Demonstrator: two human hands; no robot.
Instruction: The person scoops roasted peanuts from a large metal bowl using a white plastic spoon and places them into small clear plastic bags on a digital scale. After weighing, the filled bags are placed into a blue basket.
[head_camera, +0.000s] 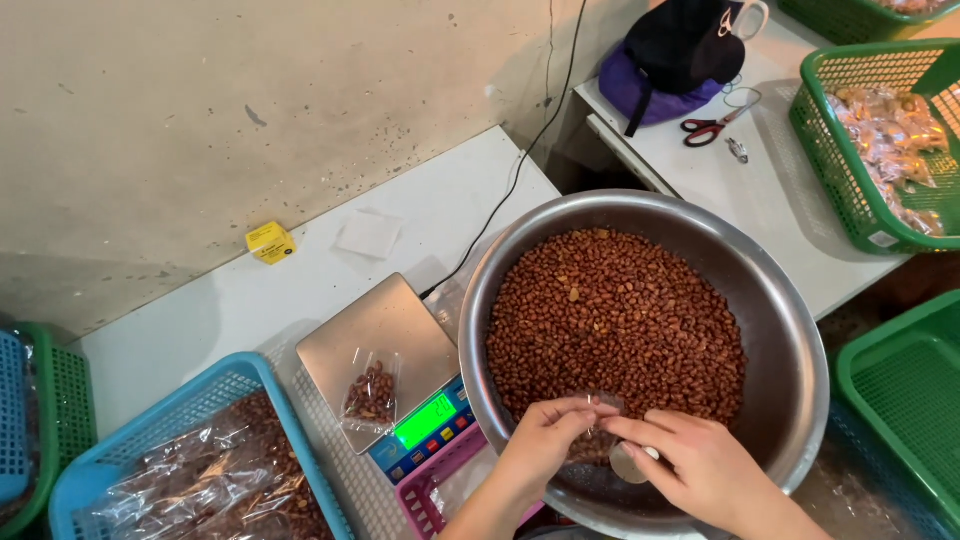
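A big steel bowl (790, 330) holds a heap of reddish-brown peanuts (615, 310). Over its near rim, my left hand (545, 440) pinches the mouth of a small clear plastic bag (597, 440) that hangs between both hands. My right hand (700, 465) holds the bag's other side and also grips a small round metal scoop (630, 463). To the left, a digital scale (385, 350) with a lit green display carries another small clear bag of peanuts (370, 395).
A blue basket (215, 390) of filled bags stands at the lower left, a pink basket (440, 480) below the scale. Green baskets (850, 190) stand at the right. Red scissors (715, 125), a dark bag (680, 50) and a yellow box (270, 242) lie on white tables.
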